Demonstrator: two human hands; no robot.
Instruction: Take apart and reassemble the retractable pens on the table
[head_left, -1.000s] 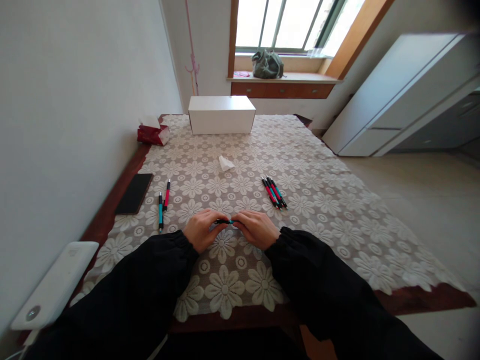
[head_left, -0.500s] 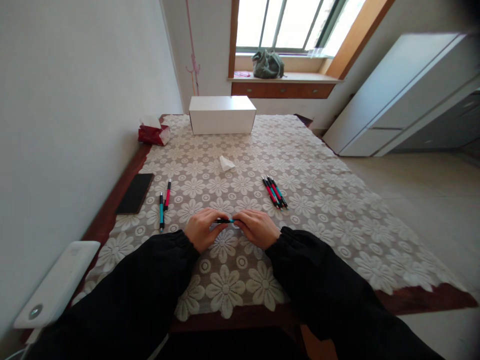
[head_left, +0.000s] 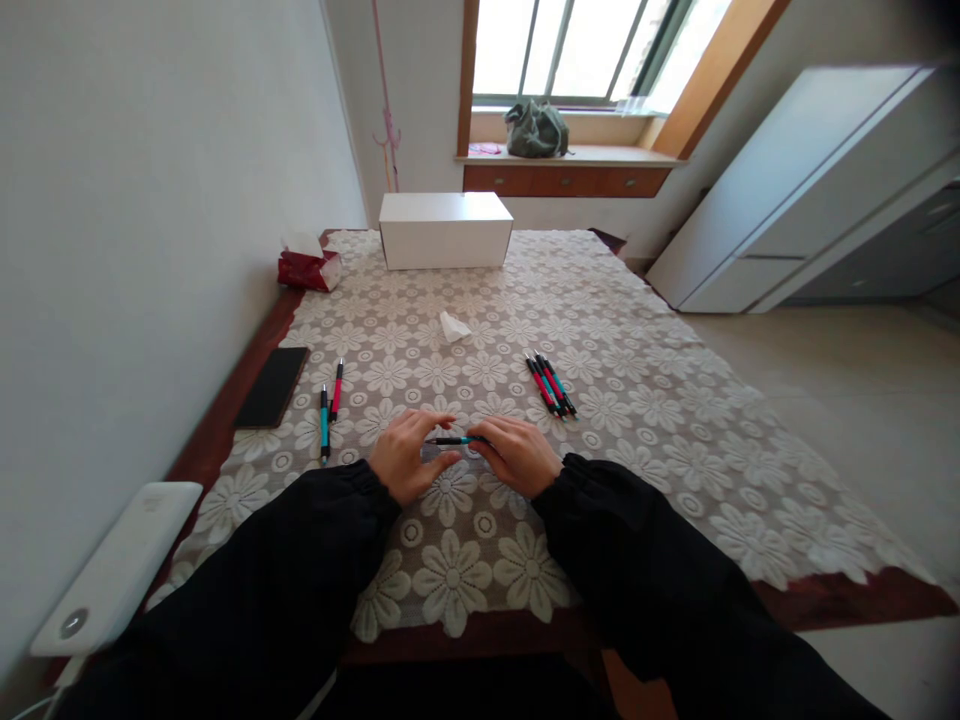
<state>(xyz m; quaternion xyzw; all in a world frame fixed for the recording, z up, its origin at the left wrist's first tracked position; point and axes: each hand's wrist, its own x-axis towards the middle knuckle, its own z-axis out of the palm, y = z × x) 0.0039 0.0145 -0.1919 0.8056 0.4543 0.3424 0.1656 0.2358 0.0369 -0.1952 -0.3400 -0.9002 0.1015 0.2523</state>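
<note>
A black and teal pen point(head_left: 451, 441) lies level between my hands, low over the lace tablecloth point(head_left: 453, 575). My right hand point(head_left: 516, 455) pinches its teal end between thumb and fingers. Around the dark tip end, my left hand point(head_left: 409, 455) is open, thumb and fingers apart. To the left, a teal pen point(head_left: 325, 425) and a red pen point(head_left: 337, 388) lie side by side. A bunch of several red and teal pens point(head_left: 551, 386) rests beyond my right hand.
A crumpled white tissue point(head_left: 454, 327) lies mid-table, with a long white box point(head_left: 446, 243) behind it. Along the left edge are a red tissue pack point(head_left: 309, 271), a dark flat pad point(head_left: 271, 388) and a white device with a cable point(head_left: 116, 568).
The thumb and fingers of my left hand have spread and let go of the pen's tip end. My right hand still holds the pen in about the same place.
</note>
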